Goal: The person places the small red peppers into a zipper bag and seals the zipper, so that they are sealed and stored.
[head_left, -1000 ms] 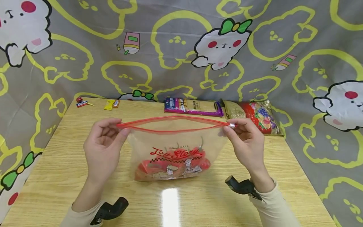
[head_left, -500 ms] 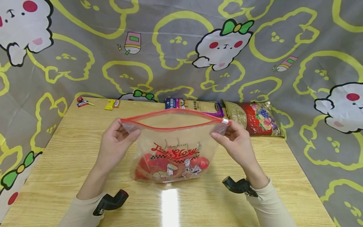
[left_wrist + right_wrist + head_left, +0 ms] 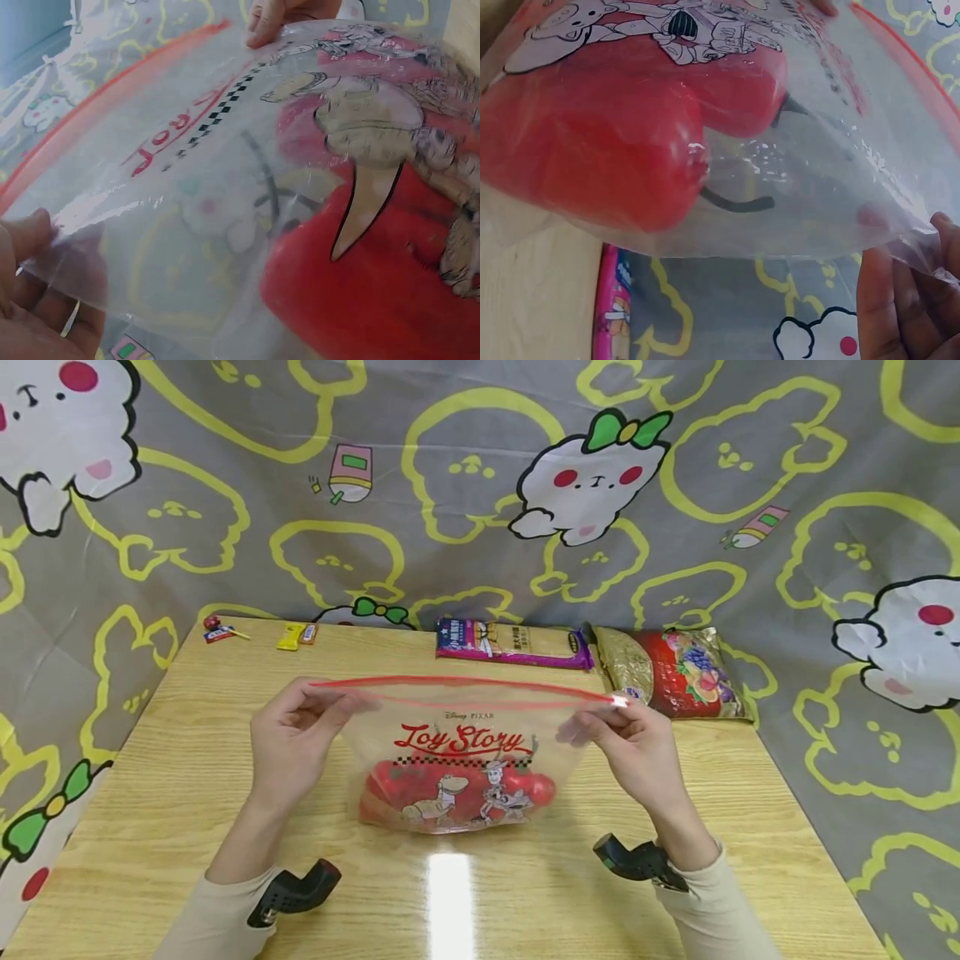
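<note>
A clear slider zip bag (image 3: 465, 727) with a red zip edge and red "Toy Story" print hangs between both hands at the middle of the table. Several glossy red fruits or vegetables (image 3: 630, 142) with thin dark green stems fill its lower half; their kind I cannot tell. My left hand (image 3: 292, 735) pinches the bag's upper left corner, thumb on the near face. At the upper right corner my right hand (image 3: 633, 739) pinches the film just under the white slider (image 3: 619, 701). The bag's mouth looks narrow, and its printed face is turned toward the head camera.
Along the table's (image 3: 150, 827) back edge lie a lollipop (image 3: 217, 627), small yellow candies (image 3: 291, 635), a purple-edged noodle packet (image 3: 510, 643) and a gold-and-red bag (image 3: 682, 672). A patterned cloth (image 3: 465, 485) hangs behind and at both sides.
The bag's mouth gapes half a second ago and is now drawn nearly flat. My hands have spread apart slightly and lowered, and the printed face is stretched smoother.
</note>
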`<state>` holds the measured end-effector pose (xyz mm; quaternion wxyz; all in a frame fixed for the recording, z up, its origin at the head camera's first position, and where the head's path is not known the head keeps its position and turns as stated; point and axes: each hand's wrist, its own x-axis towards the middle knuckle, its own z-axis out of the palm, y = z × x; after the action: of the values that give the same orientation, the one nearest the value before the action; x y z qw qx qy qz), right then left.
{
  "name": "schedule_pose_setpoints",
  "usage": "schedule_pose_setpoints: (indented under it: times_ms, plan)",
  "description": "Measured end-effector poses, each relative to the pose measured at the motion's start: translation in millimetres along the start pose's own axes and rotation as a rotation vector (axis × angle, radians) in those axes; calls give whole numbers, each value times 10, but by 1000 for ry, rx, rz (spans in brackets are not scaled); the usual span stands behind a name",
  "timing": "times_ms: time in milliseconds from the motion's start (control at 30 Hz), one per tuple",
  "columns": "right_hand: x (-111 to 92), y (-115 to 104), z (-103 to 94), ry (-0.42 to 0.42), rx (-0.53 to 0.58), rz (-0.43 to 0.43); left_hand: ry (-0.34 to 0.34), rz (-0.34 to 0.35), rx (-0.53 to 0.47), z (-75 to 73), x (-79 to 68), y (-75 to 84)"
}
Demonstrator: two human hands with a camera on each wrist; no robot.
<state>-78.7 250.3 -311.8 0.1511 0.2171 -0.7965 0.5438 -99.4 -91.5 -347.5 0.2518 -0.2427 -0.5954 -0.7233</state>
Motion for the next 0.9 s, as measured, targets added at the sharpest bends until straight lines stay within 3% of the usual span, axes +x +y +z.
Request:
schedule_pose_setpoints:
  times_ms: [133, 467, 700, 800, 900]
  plan:
    - [-33, -57, -37, 37, 7, -36, 15, 68, -35, 17, 1, 21]
    - [-50, -126, -70, 31, 106, -51, -101, 33, -62, -8, 8, 98]
    - [9, 39, -57, -9, 43, 62, -148, -109, 162, -71, 3, 14]
    - [40, 167, -46, -6, 59, 143, -189, -174, 186, -98, -8, -58]
    - [60, 284, -23, 1, 68, 207, -189, -276, 172, -114, -9, -132]
